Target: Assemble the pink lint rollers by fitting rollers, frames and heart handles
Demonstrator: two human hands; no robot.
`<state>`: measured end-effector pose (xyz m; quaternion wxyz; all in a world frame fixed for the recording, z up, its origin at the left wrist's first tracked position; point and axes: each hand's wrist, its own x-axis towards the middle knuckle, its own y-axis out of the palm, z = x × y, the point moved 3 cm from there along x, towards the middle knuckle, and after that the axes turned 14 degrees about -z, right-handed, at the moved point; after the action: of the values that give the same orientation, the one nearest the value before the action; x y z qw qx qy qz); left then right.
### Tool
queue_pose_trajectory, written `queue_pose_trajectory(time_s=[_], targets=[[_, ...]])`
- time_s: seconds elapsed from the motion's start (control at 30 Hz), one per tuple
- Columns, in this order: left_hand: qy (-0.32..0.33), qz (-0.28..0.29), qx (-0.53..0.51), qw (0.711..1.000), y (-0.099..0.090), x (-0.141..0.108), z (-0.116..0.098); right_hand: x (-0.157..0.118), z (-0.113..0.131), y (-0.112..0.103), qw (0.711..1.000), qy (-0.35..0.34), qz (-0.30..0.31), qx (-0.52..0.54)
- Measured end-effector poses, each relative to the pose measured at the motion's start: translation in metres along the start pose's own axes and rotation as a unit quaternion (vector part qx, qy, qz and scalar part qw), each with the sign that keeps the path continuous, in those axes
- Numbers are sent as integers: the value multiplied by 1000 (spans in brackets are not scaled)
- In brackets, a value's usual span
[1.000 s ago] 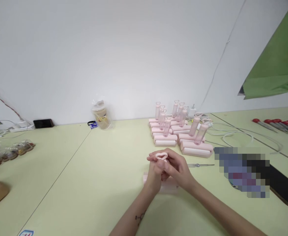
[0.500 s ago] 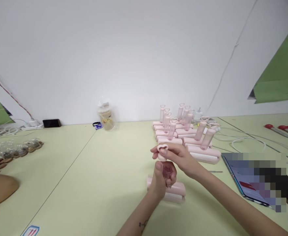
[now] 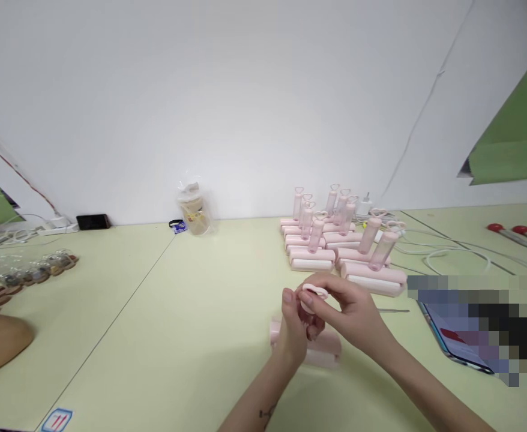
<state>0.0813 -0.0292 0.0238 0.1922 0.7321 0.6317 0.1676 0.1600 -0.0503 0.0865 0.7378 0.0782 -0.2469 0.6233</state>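
My left hand is wrapped round the clear pink handle of a lint roller, most of it hidden by the fingers. Between thumb and fingers, my right hand pinches a pink heart-shaped loop cap at the handle's top end. Below the hands lies the pink roller body on the table, partly covered by my left hand. Behind them, several finished-looking lint rollers rest in two rows, their clear pink handles standing upright with heart loops on top.
Phones, partly pixelated, lie at the right, near a thin metal tool. White cables and red-headed tools are behind. A bagged cup stands by the wall. Another person's arm is at the left, near small wooden-based items.
My right hand has come down and closer to my left hand, bringing the heart loop cap onto or near the handle's top. The loop is now tilted flatter.
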Motion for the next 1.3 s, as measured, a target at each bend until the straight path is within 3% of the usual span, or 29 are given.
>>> queue_pose_trajectory(time_s=[0.33,0.47,0.7,0.87,1.13,1.3], targets=[[-3,-6,42,999,5,-4,-14,-8,-10,10,987,114,103,42],[-19,-14,74,997,5,-4,-15,-5,-4,7,977,101,189,14],[-41,-32,128,990,1,-2,-16,8,2,3,956,85,279,0],[-61,-36,119,990,0,-1,-14,11,4,9,956,69,285,18],[-69,-50,79,993,0,-5,-14,8,-4,16,962,105,251,25],[-45,-71,74,994,-6,-5,-7,8,-3,17,974,39,225,14]])
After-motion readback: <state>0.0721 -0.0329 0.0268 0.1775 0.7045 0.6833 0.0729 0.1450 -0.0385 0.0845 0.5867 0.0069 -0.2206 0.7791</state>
